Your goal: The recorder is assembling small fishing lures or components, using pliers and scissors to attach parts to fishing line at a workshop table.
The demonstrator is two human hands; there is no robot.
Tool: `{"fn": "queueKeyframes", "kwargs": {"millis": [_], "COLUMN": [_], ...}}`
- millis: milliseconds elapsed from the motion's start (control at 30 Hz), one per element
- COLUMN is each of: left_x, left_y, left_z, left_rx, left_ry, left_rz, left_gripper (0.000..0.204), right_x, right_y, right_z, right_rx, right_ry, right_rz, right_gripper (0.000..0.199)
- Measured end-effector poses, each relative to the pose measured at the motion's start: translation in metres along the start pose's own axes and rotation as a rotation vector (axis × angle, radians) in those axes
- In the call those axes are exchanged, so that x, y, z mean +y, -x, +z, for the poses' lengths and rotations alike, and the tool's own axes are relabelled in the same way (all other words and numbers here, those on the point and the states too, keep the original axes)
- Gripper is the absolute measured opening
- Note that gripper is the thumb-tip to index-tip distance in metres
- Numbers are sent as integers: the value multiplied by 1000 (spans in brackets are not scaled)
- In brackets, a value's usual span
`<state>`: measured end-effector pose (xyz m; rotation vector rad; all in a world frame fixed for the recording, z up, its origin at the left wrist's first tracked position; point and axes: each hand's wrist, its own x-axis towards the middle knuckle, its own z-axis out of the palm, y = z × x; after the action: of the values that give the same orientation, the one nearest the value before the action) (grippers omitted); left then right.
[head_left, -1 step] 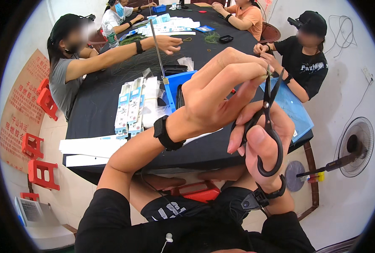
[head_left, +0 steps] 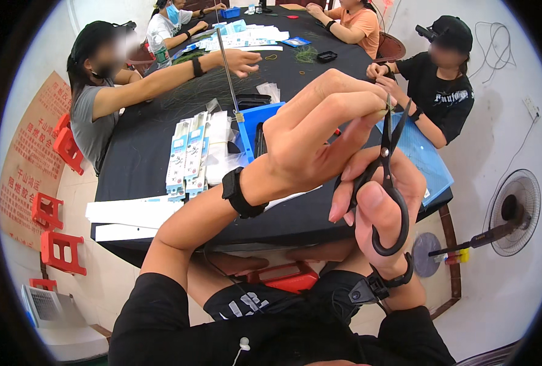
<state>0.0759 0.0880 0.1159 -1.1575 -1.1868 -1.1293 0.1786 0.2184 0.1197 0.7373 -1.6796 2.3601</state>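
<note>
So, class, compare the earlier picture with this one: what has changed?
The left-side co-worker's outstretched hand has shifted slightly left; nothing was visibly taken up or let go. The wearer's left hand and right hand, holding black scissors, look unchanged.

"Where are the scissors point(head_left: 385, 152)?"

"In the right hand point(head_left: 410, 177), with the left hand point(head_left: 301, 137) just left of it."

"What's on the table point(head_left: 139, 152)?"

"Packets point(head_left: 188, 152) at left, paper strips point(head_left: 124, 212) nearer, a bin point(head_left: 262, 113) right of the packets, a tray point(head_left: 326, 57) farther off."

"And around it?"

"Stools point(head_left: 63, 250) left, on the floor point(head_left: 85, 207); a fan point(head_left: 515, 210) right."
</note>
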Motion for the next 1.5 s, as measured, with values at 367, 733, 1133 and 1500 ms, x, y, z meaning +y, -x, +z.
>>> {"fn": "queueKeyframes", "kwargs": {"millis": [367,733,1133,1500], "left_x": [1,2,2,7], "left_y": [4,5,8,10], "left_z": [-2,7,9,10], "left_rx": [-73,63,83,100], "left_ry": [91,120,134,212], "left_rz": [-66,-73,-87,-158], "left_gripper": [21,25,25,23], "right_x": [-3,-3,-3,0], "right_y": [-1,1,3,1], "right_z": [1,3,3,6], "right_rx": [-12,42,112,81], "right_ry": [68,114,242,101], "right_rz": [-7,-25,-12,-55], "right_gripper": [26,22,23,23]}}
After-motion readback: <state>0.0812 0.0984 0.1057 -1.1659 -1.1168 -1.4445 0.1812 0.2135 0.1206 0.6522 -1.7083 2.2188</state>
